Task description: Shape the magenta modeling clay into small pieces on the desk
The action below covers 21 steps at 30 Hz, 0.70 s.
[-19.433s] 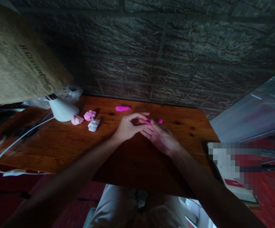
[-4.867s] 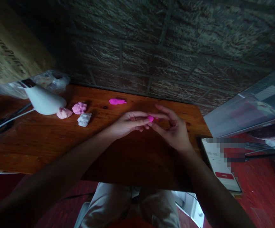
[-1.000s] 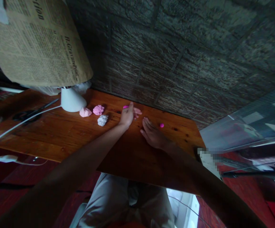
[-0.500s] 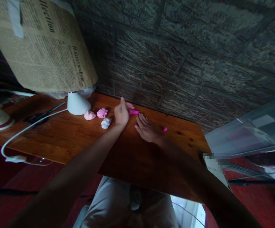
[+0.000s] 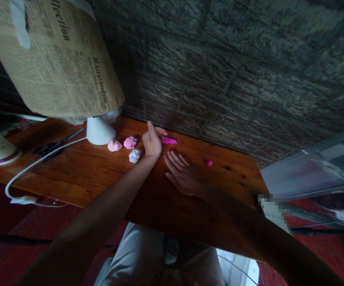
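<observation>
Nearest, the right hand [image 5: 182, 176] lies palm down on the wooden table [image 5: 100, 171], fingers extended and grasping nothing that shows; whether anything is under the palm, I cannot tell. Farther to the right, a small pink ball [image 5: 209, 163] sits alone, well apart from both hands. It looks light and soft enough to dent, and being round it would probably roll if nudged, so a gentle pinch from opposite sides seems best.

To the left, a white lump [image 5: 135, 155] rests near a pale pink lump [image 5: 114, 145] and a mid-pink lump [image 5: 130, 142], all three crumpled (much like wadded putty) and likely light and yielding; their craggy sides should give fingertips good purchase.

Slightly farther, the left hand [image 5: 152, 143] is turned on its edge, thumb raised clear of the fingers, with no grip visible. Just beyond its right side lies the bright pink strip [image 5: 170, 140] on the far part of the table, its left end hidden by the hand, so I cannot tell whether they touch. It looks soft, perhaps slightly tacky, and apt to stretch or tear at its narrow right end; lifting by the thicker middle would be safer.
</observation>
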Each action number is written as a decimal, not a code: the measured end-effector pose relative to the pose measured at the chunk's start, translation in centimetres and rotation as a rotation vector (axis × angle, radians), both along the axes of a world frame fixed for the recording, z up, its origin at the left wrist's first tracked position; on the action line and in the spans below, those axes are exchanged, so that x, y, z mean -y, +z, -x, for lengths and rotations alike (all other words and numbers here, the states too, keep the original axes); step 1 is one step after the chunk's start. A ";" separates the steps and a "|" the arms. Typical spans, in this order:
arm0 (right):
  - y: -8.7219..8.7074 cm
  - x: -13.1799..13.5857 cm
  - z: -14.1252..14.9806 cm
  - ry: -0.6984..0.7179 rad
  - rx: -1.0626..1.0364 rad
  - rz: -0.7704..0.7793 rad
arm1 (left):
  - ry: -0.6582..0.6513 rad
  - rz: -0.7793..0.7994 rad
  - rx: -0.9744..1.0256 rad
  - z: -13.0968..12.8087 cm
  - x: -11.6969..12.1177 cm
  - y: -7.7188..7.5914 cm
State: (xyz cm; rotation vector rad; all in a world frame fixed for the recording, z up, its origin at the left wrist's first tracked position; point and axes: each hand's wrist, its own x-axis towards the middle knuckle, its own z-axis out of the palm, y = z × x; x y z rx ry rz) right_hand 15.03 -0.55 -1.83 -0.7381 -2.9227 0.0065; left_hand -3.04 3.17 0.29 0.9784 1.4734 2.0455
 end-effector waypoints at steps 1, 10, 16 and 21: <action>-0.1 0.6 -0.8 0.034 -0.005 -0.005 | -0.013 0.011 -0.007 0.0 0.0 -0.1; 0.1 -5.7 1.8 -0.359 -0.001 0.121 | -0.049 0.044 -0.045 -0.8 0.7 0.2; -0.2 -4.0 0.1 -0.362 -0.114 0.079 | -0.066 0.039 -0.030 -0.7 0.4 -0.3; 0.6 -5.5 2.1 -0.622 -0.077 0.196 | -0.068 0.047 -0.065 -0.7 0.4 -0.6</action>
